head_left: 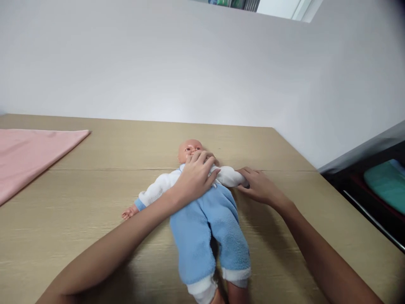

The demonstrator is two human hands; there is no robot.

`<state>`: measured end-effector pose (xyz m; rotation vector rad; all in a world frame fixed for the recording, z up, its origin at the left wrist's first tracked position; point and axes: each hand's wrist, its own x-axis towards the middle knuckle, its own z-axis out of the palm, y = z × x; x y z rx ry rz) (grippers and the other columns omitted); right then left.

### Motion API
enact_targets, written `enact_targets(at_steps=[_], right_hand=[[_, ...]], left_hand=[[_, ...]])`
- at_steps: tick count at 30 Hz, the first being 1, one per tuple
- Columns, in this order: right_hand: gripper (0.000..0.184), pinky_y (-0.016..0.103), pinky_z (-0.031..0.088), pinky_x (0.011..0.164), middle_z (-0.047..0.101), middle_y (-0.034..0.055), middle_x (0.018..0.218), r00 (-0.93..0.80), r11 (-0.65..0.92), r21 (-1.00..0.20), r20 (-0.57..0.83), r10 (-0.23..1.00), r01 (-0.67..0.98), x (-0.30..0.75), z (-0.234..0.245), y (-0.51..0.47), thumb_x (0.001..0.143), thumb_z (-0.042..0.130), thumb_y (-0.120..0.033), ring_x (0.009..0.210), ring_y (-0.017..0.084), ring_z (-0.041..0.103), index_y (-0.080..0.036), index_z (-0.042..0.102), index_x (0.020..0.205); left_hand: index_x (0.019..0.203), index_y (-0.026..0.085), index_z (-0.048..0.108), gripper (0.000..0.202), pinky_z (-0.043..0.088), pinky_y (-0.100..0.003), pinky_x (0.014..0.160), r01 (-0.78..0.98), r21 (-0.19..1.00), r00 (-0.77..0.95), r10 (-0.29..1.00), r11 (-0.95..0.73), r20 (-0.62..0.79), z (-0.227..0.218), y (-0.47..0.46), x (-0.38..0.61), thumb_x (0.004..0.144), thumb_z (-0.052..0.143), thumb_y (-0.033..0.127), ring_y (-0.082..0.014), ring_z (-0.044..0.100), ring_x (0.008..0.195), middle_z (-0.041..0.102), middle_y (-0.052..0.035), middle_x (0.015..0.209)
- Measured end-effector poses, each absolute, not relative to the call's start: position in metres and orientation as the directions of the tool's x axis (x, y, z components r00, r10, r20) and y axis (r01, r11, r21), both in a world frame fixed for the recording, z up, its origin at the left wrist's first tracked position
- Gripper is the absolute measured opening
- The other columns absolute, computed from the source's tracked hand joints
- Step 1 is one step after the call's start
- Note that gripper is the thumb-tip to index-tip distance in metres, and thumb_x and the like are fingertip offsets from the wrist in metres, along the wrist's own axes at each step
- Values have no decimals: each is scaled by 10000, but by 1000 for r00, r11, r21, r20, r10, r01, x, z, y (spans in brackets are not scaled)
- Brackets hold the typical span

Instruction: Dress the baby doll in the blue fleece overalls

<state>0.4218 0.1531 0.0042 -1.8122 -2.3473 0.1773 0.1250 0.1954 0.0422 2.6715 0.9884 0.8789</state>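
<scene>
A baby doll [204, 219] in a blue and white fleece outfit lies on its back on the wooden table, head toward the wall. Across its upper chest rests my left hand [196, 174], fingers spread and slightly bent just below the doll's face, part of which they cover. My right hand [257, 184] is closed around the end of the doll's white-sleeved arm [231, 176] on the right side; the doll's hand there is hidden. The other doll arm [156, 188] stretches out to the left with its small hand showing.
A folded pink cloth [34, 156] lies at the table's left side. Behind the table [95, 245] rises a pale wall [152, 59] with an opening at its top. Beyond the right table edge is a dark rack [354, 181] with a green item [386, 185] in it.
</scene>
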Motion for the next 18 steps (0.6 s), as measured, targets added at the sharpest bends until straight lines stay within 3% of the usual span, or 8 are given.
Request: enact_targets(at_steps=[3, 6, 9, 12, 15, 18], right_hand=[[474, 552, 457, 1120, 689, 191, 1407, -149, 201, -186, 262, 954, 962, 403, -3, 134, 939, 629, -239, 1293, 407, 642, -207, 652, 1411], [387, 599, 421, 1181, 647, 189, 1466, -61, 233, -349, 439, 896, 908, 374, -3, 111, 1025, 577, -271, 1383, 418, 582, -249, 667, 1401], [157, 507, 509, 1052, 739, 107, 1197, -94, 318, -655, 354, 931, 686, 350, -3, 99, 1054, 634, -403, 1156, 351, 668, -314, 735, 1136], [263, 396, 519, 853, 676, 40, 949, -68, 173, -904, 159, 985, 392, 342, -10, 106, 970, 761, -540, 914, 269, 616, -284, 701, 973], [449, 316, 467, 699, 555, -18, 816, -35, -13, -993, -18, 999, 118, 345, -20, 122, 906, 765, -696, 753, 196, 501, -275, 610, 903], [514, 298, 444, 635, 533, -35, 788, -32, -64, -996, -66, 997, 64, 346, -28, 134, 919, 676, -780, 678, 174, 463, -281, 554, 929]], left_hand=[[1227, 246, 623, 159, 446, -448, 1180, 428, 506, 514, 662, -749, 546, 37, 177, 94, 1135, 512, 312, -280, 588, 1320, 685, -104, 1329], [1189, 252, 583, 105, 500, -417, 1051, 496, 582, 382, 764, -644, 520, 18, 159, 63, 1127, 512, 296, -261, 633, 1171, 691, -87, 1228], [1136, 254, 564, 120, 506, -419, 953, 584, 596, 385, 835, -550, 393, -1, 145, 38, 1128, 486, 345, -263, 629, 1019, 678, -67, 1103], [1093, 238, 572, 245, 492, -455, 934, 661, 572, 394, 874, -485, 286, -11, 139, 23, 1126, 470, 459, -292, 607, 999, 667, -76, 1045], [986, 233, 596, 388, 462, -501, 980, 703, 553, 405, 891, -446, 204, -10, 141, 18, 1120, 434, 560, -319, 594, 1027, 660, -79, 993], [915, 240, 592, 423, 399, -516, 1061, 663, 640, 437, 895, -388, 90, -4, 146, 17, 1115, 416, 568, -295, 588, 1012, 639, -35, 919]])
